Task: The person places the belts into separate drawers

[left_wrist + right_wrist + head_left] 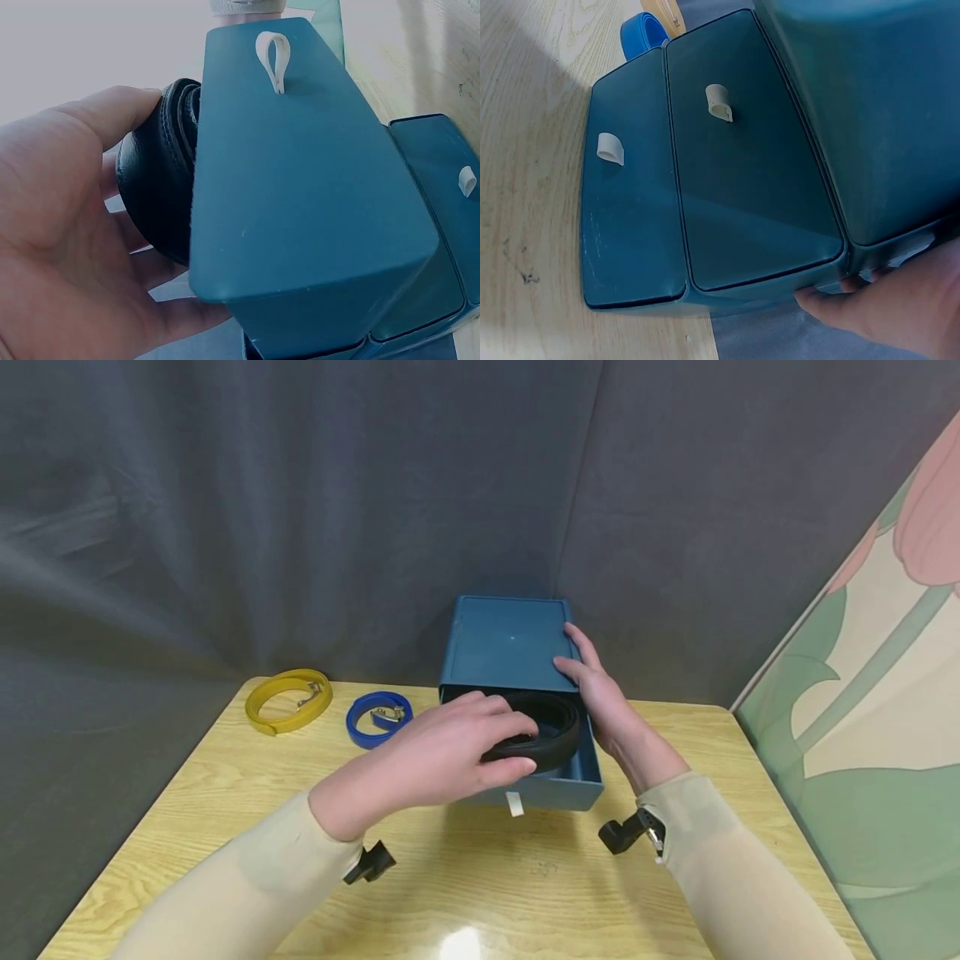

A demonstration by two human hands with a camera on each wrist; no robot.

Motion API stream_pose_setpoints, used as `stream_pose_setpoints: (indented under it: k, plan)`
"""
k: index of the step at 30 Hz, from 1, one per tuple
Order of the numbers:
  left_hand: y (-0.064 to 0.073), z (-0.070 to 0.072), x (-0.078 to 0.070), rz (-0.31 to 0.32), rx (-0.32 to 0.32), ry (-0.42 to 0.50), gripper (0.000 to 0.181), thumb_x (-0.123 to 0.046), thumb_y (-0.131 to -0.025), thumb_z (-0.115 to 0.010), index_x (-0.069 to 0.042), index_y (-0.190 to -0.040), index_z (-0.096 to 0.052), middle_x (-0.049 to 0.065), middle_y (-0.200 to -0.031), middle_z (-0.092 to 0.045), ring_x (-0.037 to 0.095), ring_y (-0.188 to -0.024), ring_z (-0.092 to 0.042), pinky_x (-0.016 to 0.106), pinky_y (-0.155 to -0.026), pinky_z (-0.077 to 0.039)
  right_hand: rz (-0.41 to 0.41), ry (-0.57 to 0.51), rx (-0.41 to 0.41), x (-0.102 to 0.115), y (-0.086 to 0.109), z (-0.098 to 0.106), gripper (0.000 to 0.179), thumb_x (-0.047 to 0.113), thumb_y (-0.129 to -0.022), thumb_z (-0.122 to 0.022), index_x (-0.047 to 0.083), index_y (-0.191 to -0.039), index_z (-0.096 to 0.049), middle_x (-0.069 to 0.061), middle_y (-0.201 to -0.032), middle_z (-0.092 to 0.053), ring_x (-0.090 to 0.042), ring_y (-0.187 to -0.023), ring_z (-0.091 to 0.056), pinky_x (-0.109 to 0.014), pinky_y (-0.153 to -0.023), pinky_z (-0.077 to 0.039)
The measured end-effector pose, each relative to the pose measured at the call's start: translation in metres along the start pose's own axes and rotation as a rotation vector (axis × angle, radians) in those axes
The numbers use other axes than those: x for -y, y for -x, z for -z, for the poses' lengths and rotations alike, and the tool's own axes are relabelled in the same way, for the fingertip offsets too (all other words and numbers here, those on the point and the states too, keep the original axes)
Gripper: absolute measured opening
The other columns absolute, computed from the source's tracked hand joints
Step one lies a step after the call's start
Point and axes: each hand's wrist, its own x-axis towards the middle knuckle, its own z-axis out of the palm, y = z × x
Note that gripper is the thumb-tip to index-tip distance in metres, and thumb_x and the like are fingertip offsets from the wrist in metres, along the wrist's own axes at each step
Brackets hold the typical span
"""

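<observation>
While the left hand (456, 747) pinches a coiled black leather-like belt (558, 747) rising above the rim of an open blue plastic drawer (558, 793), the right hand (602, 700), fingers straight, touches the boxy blue cabinet (510, 639) — seemingly mid-transfer, direction unclear; next calls for keeping the coil tight.

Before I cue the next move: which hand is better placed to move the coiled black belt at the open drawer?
The left hand, I'd judge: it grips the coiled black belt at the open top drawer, while the right hand rests against the side of the drawer unit, probably steadying it.
</observation>
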Motion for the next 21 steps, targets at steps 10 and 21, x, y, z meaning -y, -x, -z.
stream_pose_setpoints:
  k: [10,21]
  plan:
    - [-0.011,-0.003,0.007,0.053,0.054,-0.003,0.044,-0.048,-0.111,-0.067,-0.024,-0.147,-0.07,-0.004,-0.139,-0.07,0.019,-0.126,-0.062,0.04,-0.106,-0.053,-0.012,0.004,-0.004,0.0,0.001,0.0,0.066,0.046,-0.118,-0.043,0.055,-0.173,-0.009,0.006,-0.184,0.01,-0.032,-0.167,0.001,-0.068,-0.131,-0.007]
    - [-0.022,-0.009,0.008,0.072,0.08,-0.002,0.043,-0.05,-0.11,-0.067,-0.026,-0.146,-0.071,-0.005,-0.136,-0.07,0.015,-0.121,-0.062,0.038,-0.103,-0.054,-0.005,0.0,0.005,0.0,0.001,-0.001,0.066,0.046,-0.118,-0.042,0.054,-0.173,-0.007,0.006,-0.183,0.011,-0.034,-0.166,0.001,-0.07,-0.131,-0.006]
